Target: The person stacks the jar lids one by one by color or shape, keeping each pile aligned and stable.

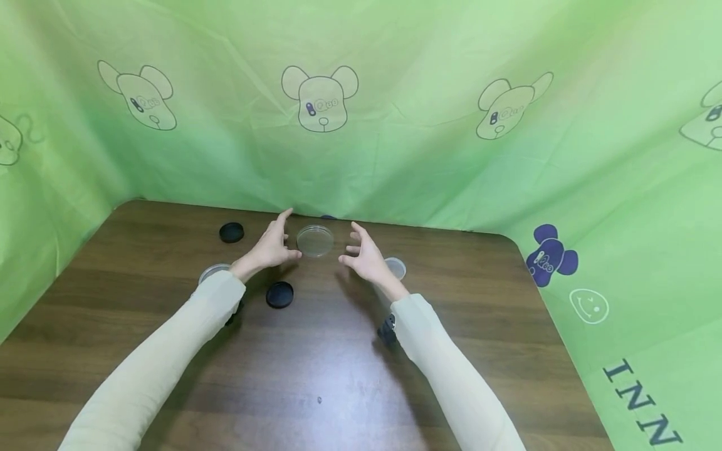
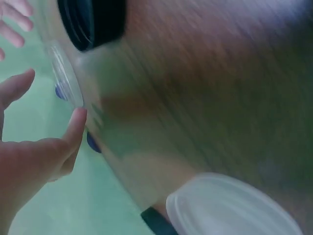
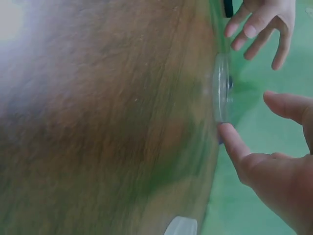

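One left hand [image 1: 269, 247] and one right hand [image 1: 366, 255], both spread pretty wide, thumbs well away from the fingers, neither with hold of anything. Between them sits a clear, round, shallow dish [image 1: 315, 242] near the far edge of the brown wood-grain table [image 1: 316, 363]. Going by the head view, the left is at its 9 o'clock, the right around 3. Left thumb is right by the rim, can't tell if it's touching; the right hand is a bit apart.

Other stuff, same clock: a flat black round disc [image 1: 231, 232] past the left hand at 9, a rimmed black round disc [image 1: 279, 294] at 7, and a whitish see-through round piece [image 1: 397, 268] between 3 and 4, partly behind the right wrist. The right sleeve [image 1: 457, 376] blocks most of some black object [image 1: 387, 332] between 4 and 5.

Arms come in from roughly 7 and 5, palms facing each other.
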`<move>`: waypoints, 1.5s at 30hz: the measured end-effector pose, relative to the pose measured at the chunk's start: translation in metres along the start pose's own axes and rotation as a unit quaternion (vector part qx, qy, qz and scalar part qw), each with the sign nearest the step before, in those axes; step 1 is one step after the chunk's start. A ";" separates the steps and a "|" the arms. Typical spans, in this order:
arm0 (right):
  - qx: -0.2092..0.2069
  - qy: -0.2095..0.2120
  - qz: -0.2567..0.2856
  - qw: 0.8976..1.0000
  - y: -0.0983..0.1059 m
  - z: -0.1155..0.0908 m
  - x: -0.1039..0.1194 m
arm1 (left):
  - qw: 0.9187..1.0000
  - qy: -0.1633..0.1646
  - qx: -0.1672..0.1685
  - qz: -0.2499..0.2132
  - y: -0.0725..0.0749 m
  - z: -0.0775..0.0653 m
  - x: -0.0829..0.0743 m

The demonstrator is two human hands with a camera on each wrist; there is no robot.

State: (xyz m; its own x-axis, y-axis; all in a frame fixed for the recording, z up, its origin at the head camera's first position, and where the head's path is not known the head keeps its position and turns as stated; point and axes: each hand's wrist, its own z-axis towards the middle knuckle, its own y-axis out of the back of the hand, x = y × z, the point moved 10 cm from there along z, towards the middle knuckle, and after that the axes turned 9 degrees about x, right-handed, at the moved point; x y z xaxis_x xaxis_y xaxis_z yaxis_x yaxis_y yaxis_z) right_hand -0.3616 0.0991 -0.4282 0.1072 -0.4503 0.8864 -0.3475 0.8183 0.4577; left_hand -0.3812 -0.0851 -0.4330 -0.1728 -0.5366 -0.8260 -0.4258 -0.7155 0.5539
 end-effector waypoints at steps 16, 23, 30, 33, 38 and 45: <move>-0.035 -0.064 0.295 0.953 -0.006 0.030 -0.028 | 0.995 0.048 0.035 -0.075 -0.006 0.021 0.019; 0.000 -0.082 0.289 0.954 -0.006 0.039 -0.029 | 0.997 0.014 0.056 -0.057 -0.008 0.030 0.018; 0.064 -0.076 0.191 0.977 -0.012 0.047 -0.023 | 0.997 0.003 0.073 -0.029 -0.012 0.039 0.018; 0.079 -0.065 0.103 0.989 -0.013 0.049 -0.020 | 0.996 0.010 0.085 -0.018 -0.015 0.042 0.016; 0.123 -0.043 0.002 0.991 -0.017 0.052 -0.014 | 0.996 0.012 0.091 0.016 -0.018 0.045 0.011; 0.160 -0.022 -0.050 0.986 -0.022 0.055 -0.012 | 0.994 0.020 0.096 0.058 -0.023 0.045 0.010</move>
State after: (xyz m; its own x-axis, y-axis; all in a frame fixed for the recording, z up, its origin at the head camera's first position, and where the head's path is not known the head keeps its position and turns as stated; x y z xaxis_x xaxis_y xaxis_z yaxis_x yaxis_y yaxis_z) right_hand -0.4069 0.0673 -0.4529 0.1184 -0.5434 0.8311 -0.6147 0.6172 0.4911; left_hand -0.4135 -0.0541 -0.4586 -0.1966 -0.6301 -0.7512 -0.5674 -0.5517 0.6113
